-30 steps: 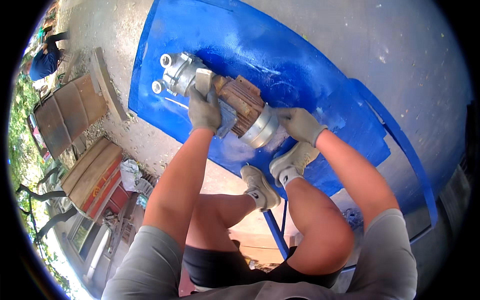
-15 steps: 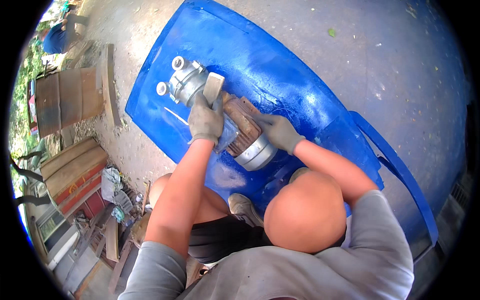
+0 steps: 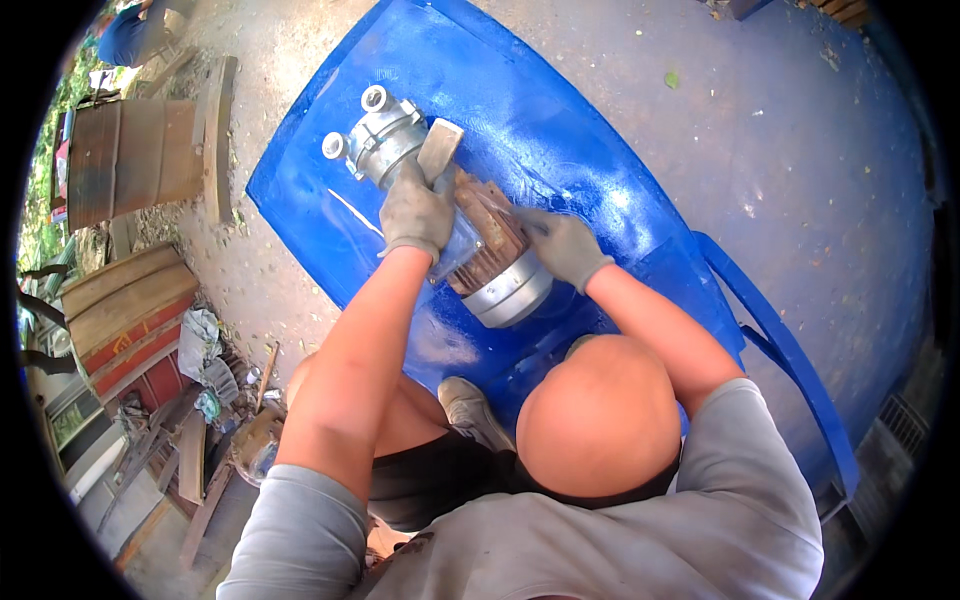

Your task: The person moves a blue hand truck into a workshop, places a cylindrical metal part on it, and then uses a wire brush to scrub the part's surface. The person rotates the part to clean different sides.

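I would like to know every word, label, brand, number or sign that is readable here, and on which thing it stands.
There is no text that can be read.
Red band on the wooden piece at left: a yellow mark, too small and blurred to read.
Motor: no readable lettering.
Block at the left hand: no readable lettering.
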### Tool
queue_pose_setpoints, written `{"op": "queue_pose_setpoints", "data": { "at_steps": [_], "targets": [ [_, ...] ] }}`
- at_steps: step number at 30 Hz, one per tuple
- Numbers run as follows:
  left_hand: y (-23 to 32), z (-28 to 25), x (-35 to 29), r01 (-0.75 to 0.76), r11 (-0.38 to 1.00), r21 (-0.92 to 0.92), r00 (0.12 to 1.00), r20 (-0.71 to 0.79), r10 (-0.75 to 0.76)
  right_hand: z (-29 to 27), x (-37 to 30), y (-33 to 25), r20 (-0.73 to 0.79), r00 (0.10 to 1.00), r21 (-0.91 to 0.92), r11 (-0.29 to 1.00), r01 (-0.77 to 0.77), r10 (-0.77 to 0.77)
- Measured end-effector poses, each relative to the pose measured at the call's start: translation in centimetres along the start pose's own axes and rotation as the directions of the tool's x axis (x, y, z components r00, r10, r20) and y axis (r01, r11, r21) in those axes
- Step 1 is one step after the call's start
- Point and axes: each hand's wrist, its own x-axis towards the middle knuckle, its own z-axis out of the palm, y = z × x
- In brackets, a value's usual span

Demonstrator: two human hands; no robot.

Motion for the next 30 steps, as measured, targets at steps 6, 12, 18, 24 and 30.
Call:
{"op": "queue_pose_setpoints", "data": {
  "at_steps": [6,12,18,24,30],
  "targets": [
    [0.8,-0.9,-0.1,0.045,0.999,0.014,0.998,0.053,-0.045,0.6,-4.5,2.9,-0.07,0.989,-0.039,0.991,0.124,-0.127],
    [0.6,-0.5,0.3,0.052,0.999,-0.014,0.998,-0.033,-0.052,1.6,-0.3,1.2,-0.063,0.997,-0.084,0.996,0.032,-0.037],
    [-1.1,1.1,-2.6,0.212,0.946,-0.244,0.934,-0.233,-0.27,2.5,-3.0,2.5,-0.12,0.988,-0.041,0.995,0.092,-0.097],
    [-1.3,1.0,-1.7,0.232,0.953,-0.196,0.952,-0.156,-0.264,2.7,2.5,-0.7,-0.151,0.984,-0.079,0.993,0.084,-0.095],
    [-1.1,0.9,-1.6,0.268,0.953,-0.142,0.952,-0.114,-0.285,2.5,-1.9,1.5,-0.125,0.992,-0.102,0.995,0.022,-0.035]
  ]
}}
